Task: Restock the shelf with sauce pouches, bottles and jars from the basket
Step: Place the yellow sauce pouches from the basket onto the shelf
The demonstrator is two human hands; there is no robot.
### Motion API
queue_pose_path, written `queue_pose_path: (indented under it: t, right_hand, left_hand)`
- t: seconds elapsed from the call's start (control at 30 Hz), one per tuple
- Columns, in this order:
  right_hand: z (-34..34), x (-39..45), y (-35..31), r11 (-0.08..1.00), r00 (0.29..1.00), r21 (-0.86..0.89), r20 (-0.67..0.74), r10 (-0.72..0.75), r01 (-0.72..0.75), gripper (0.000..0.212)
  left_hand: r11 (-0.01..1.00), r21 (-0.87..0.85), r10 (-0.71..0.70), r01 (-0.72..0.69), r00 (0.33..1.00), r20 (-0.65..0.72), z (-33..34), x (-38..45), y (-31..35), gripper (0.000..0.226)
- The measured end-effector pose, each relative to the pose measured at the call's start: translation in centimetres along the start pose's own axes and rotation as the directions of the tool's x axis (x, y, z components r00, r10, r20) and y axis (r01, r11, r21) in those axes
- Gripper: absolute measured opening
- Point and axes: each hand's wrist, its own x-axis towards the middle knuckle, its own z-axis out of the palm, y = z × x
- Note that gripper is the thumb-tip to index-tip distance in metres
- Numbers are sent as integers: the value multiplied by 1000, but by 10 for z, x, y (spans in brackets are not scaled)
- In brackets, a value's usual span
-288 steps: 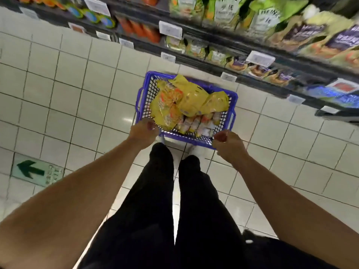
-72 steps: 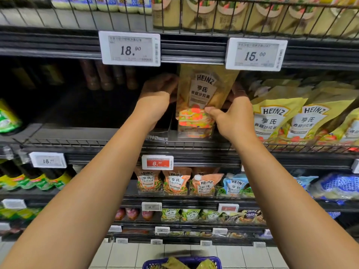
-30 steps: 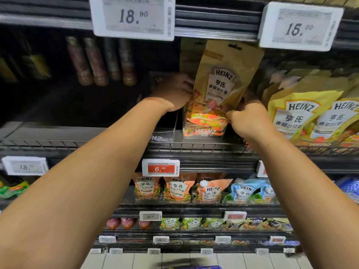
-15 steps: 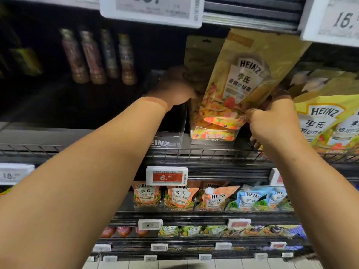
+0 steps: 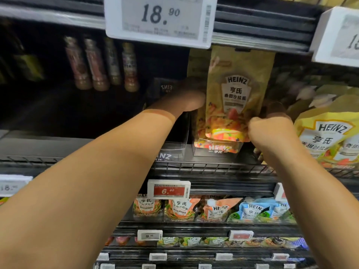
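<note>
Yellow pouch stands up because my right hand pinches its bottom corner; my left hand steadies it, fingers hidden.

A white price tag reads 18.90 overhead; a red one below shows 6.90.

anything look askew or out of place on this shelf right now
Nothing spilled or torn. The yellow pouch is not seated yet: both hands hold it above the clear tray, left hand at its side, right hand pinching its lower corner. The pouches to the right lean rather than stand upright.
</note>
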Motion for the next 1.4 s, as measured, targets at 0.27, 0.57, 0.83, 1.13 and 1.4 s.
queue_pose_path:
  t: [0.27, 0.57, 0.83, 1.13, 1.4]
  right_hand:
    - [7, 4, 10, 1000, 998, 10, -61, 16, -16, 9]
    - [1, 0, 4, 970, 990, 200, -26, -139, 141, 45]
    - [8, 8, -12, 960, 972, 169, 28, -232, 224, 43]
    - [5, 5, -14, 938, 978, -299, 161, -130, 174, 48]
    - [5, 0, -29, 972, 969, -236, 235, 73, -16, 33]
  left_hand:
    - [953, -287, 23, -92, 971, -237, 0, 6, -3, 59]
    - [895, -427, 79, -133, 987, -142, -10, 15, 11, 20]
    - [832, -531, 49, -161, 975, -218, -16, 16, 11, 33]
    - [830, -558, -25, 4, 999, -30, -17, 6, -7, 21]
    - [869, -490, -56, 63, 998, 28, -32, -2, -9, 23]
